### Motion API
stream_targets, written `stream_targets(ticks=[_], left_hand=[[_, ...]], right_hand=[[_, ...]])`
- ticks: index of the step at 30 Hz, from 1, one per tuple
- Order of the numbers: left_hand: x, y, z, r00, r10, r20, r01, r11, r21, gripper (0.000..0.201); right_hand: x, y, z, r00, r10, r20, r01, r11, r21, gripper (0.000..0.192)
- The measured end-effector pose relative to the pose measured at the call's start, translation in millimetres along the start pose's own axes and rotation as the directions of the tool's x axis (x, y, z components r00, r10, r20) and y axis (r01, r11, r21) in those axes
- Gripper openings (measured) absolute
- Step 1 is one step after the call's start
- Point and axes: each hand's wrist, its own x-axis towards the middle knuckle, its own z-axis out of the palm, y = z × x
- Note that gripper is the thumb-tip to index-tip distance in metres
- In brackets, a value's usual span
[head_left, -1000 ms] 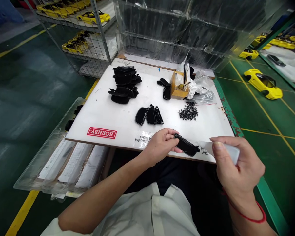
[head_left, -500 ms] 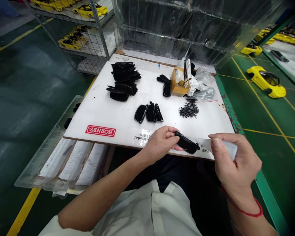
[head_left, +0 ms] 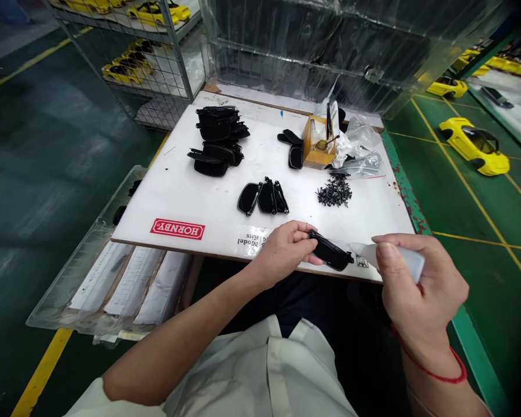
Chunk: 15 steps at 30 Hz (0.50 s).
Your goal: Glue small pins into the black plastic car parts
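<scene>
Over the table's front edge, my left hand [head_left: 286,249] pinches a flat black plastic part [head_left: 332,253] by its left end. My right hand [head_left: 419,278] is closed around a translucent white squeeze bottle [head_left: 410,263], whose nozzle points left at the black part's right end. Whether the tip touches the part, I cannot tell. Several similar black parts [head_left: 267,197] lie fanned out on the white table [head_left: 200,197] beyond my left hand. A heap of small black pins [head_left: 334,190] lies farther right.
Stacked black parts [head_left: 219,139] stand at the table's far left. At the back right are a yellow box [head_left: 318,157] with tools and clear plastic bags [head_left: 364,150]. A clear bin [head_left: 61,295] adjoins the left edge; a wire rack [head_left: 156,69] holds yellow model cars.
My right hand and the bottle have shifted slightly right in view. My left hand keeps its hold on the black part, almost unmoved.
</scene>
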Motion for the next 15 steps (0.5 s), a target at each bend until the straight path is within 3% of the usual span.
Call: stream_targets(ticks=[11,15], left_hand=[[-0.6,2.4,0.3,1.0,-0.006,-0.005,0.006,1.0,0.01,0.021],[-0.8,2.5,-0.2,1.0,-0.012,-0.008,0.012,1.0,0.005,0.021]], right_hand=[[-0.1,2.3,1.4,1.0,0.001,0.012,-0.001,1.0,-0.03,0.009],[1.1,3.1,-1.2,0.999,0.011,-0.042,-0.011,1.0,-0.003,0.012]])
